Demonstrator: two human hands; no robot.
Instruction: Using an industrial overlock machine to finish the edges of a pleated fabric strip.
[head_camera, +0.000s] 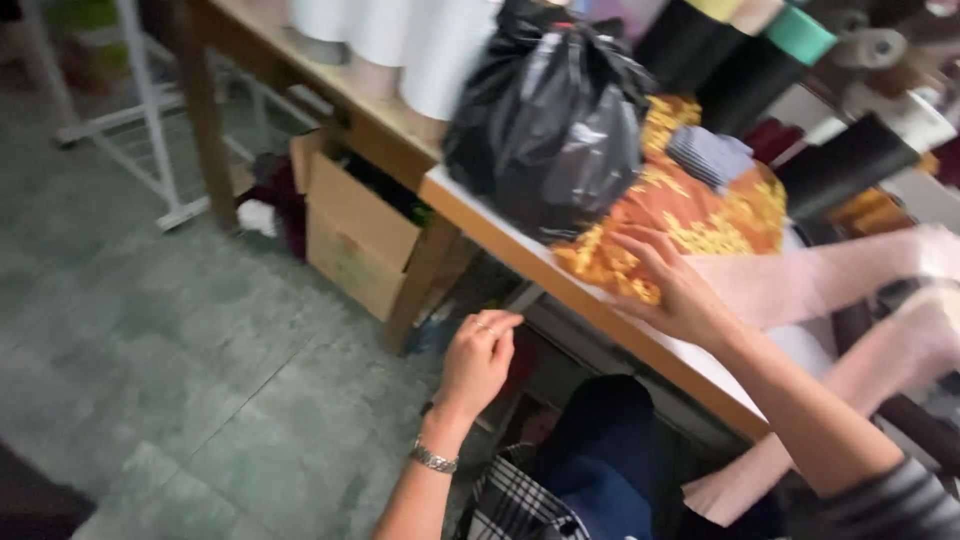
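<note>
My right hand (672, 285) lies flat on an orange and yellow patterned cloth (700, 215) at the front edge of a wooden table (590, 305), fingers spread. My left hand (478, 358), with a ring and a metal wristwatch, hangs below the table edge with fingers curled; I cannot make out anything in it. A full black plastic bag (560, 120) sits on the table just left of the cloth. A pale pink fabric strip (800, 280) stretches right from under my right hand.
An open cardboard box (355, 230) stands under the table on the green tiled floor (170, 330). White rolls (400, 35) and dark rolls (720, 60) stand at the back. A white metal rack (150, 110) is at left. My dark-trousered knee (600, 440) is below.
</note>
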